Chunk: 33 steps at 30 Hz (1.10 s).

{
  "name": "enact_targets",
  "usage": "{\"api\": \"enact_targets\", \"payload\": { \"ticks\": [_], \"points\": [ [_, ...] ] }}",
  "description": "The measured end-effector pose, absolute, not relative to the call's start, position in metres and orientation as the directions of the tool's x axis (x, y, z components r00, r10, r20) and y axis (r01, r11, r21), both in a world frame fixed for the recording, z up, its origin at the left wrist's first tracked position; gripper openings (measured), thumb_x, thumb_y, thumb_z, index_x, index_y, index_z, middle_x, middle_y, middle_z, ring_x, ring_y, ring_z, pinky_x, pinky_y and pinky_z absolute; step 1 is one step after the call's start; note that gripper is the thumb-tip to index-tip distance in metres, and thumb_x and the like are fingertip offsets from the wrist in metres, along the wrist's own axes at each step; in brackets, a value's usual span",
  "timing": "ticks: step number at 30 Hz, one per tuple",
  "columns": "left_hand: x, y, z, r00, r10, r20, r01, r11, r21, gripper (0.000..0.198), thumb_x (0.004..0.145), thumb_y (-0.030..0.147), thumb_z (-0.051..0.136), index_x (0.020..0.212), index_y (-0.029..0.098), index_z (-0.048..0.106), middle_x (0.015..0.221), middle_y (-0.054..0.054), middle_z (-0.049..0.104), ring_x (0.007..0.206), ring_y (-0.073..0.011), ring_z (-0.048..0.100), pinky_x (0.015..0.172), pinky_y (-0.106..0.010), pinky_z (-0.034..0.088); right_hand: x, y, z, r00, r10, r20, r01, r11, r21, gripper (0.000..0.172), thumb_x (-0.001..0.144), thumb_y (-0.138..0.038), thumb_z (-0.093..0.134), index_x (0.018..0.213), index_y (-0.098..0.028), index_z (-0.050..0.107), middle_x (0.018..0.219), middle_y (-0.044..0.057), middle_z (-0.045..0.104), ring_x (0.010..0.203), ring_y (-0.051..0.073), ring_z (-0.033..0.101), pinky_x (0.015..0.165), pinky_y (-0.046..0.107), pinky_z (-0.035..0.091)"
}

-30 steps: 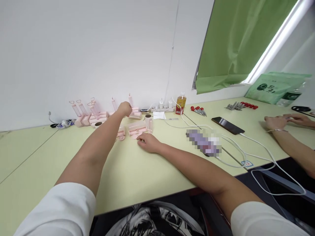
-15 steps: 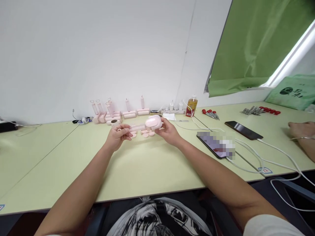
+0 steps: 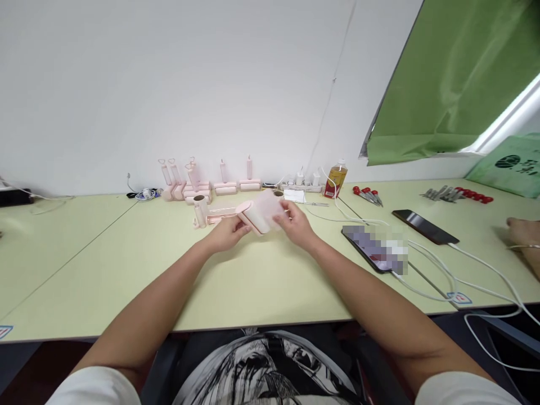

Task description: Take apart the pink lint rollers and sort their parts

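My left hand [image 3: 226, 233] is closed around the lower left part of a pink and white lint roller [image 3: 252, 216], which I hold tilted just above the table. A thin, pale pink sheet [image 3: 272, 206] stands out from the roller's right side. Its right edge is pinched in the fingers of my right hand [image 3: 295, 225]. The handle is hidden or cannot be made out. Behind my left hand lie pink plastic parts [image 3: 220, 217], and a roll with a dark core [image 3: 199, 209] stands upright to their left.
Several pink lint rollers [image 3: 194, 185] stand along the wall. Farther right are a power strip [image 3: 306, 187], a drink bottle [image 3: 336, 179], red-handled tools [image 3: 368, 196], a phone with a blurred screen [image 3: 373, 249], a dark phone [image 3: 424, 226] and white cables. Another person's hand [image 3: 523, 236] rests at the right.
The roller has turned from level to tilted. My left hand has moved right from the handle to the head; my right now grips a pale sheet spread out from it. The view has shifted slightly.
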<state>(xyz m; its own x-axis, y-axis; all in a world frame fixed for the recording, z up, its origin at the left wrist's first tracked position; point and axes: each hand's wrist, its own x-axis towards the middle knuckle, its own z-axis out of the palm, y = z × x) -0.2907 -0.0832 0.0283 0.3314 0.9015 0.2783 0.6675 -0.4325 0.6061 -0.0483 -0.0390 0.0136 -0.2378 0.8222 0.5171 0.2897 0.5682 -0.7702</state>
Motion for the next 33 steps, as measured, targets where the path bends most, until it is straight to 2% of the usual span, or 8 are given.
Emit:
{"api": "enact_targets", "payload": {
  "ticks": [3,5,9,13,18,20,26,33],
  "points": [
    [-0.315,-0.082,0.027,0.135,0.947,0.291,0.681,-0.302,0.667,0.038,0.083,0.053,0.057,0.081,0.016,0.062,0.064,-0.001,0.055,0.060,-0.0157,0.050,0.054,-0.027,0.037,-0.033,-0.029,0.017,-0.142,0.814,0.563,0.384,0.569,-0.727,0.050,0.080,-0.051,0.065,0.118,-0.019,0.060,0.115,0.010,0.063,0.097,0.023,0.060,0.082,0.037,0.049],
    [-0.327,-0.083,0.030,-0.019,0.961,0.276,0.611,-0.207,0.764,0.037,0.082,0.052,0.058,0.076,0.016,0.058,0.060,0.000,0.053,0.055,-0.0139,0.049,0.051,-0.025,0.036,-0.030,-0.027,0.014,-0.244,0.805,0.540,0.494,0.583,-0.645,0.052,0.077,-0.049,0.070,0.120,-0.020,0.063,0.118,0.010,0.063,0.104,0.025,0.060,0.088,0.039,0.048],
    [-0.326,-0.087,0.039,-0.174,0.964,0.200,0.380,-0.122,0.917,0.031,0.088,0.045,0.052,0.074,0.017,0.052,0.053,0.002,0.049,0.045,-0.0095,0.042,0.044,-0.022,0.032,-0.044,-0.034,0.001,-0.523,0.787,0.328,0.624,0.615,-0.482,0.051,0.078,-0.042,0.072,0.124,-0.022,0.064,0.121,0.011,0.063,0.112,0.028,0.059,0.097,0.042,0.046],
    [-0.313,-0.094,0.041,-0.066,0.985,0.158,0.363,-0.124,0.923,0.032,0.090,0.046,0.050,0.074,0.019,0.049,0.051,0.003,0.048,0.042,-0.0085,0.040,0.040,-0.020,0.027,-0.055,-0.042,-0.003,-0.534,0.803,0.265,0.676,0.594,-0.436,0.059,0.079,-0.042,0.070,0.133,-0.021,0.058,0.130,0.013,0.059,0.115,0.030,0.058,0.095,0.043,0.047],
    [-0.299,-0.104,0.037,0.135,0.977,0.167,0.349,-0.204,0.914,0.036,0.092,0.050,0.045,0.074,0.020,0.047,0.054,0.005,0.044,0.044,-0.0078,0.039,0.043,-0.020,0.029,-0.055,-0.048,0.004,-0.369,0.839,0.400,0.549,0.544,-0.634,0.059,0.086,-0.046,0.060,0.138,-0.020,0.051,0.123,0.011,0.063,0.083,0.020,0.062,0.077,0.037,0.051],
    [-0.295,-0.104,0.033,0.213,0.965,0.152,0.396,-0.227,0.890,0.037,0.091,0.051,0.046,0.073,0.019,0.047,0.056,0.005,0.046,0.047,-0.0080,0.040,0.046,-0.021,0.030,-0.057,-0.050,0.005,-0.381,0.824,0.420,0.478,0.564,-0.673,0.058,0.088,-0.045,0.057,0.139,-0.020,0.050,0.121,0.010,0.065,0.080,0.019,0.061,0.074,0.036,0.051],
    [-0.290,-0.098,0.020,0.252,0.964,0.087,0.514,-0.209,0.832,0.038,0.086,0.054,0.052,0.073,0.019,0.052,0.062,0.003,0.049,0.052,-0.0099,0.041,0.049,-0.024,0.032,-0.070,-0.051,-0.003,-0.530,0.693,0.488,0.522,0.720,-0.456,0.041,0.088,-0.038,0.059,0.125,-0.022,0.063,0.123,0.011,0.067,0.110,0.028,0.058,0.095,0.045,0.043],
    [-0.292,-0.103,0.025,0.267,0.957,0.113,0.573,-0.252,0.780,0.031,0.078,0.048,0.063,0.083,0.019,0.057,0.073,0.002,0.051,0.066,-0.0132,0.047,0.059,-0.025,0.037,-0.071,-0.051,-0.009,-0.531,0.712,0.460,0.581,0.701,-0.414,0.041,0.086,-0.036,0.061,0.124,-0.021,0.064,0.126,0.010,0.065,0.115,0.030,0.053,0.099,0.049,0.039]
  ]
}}
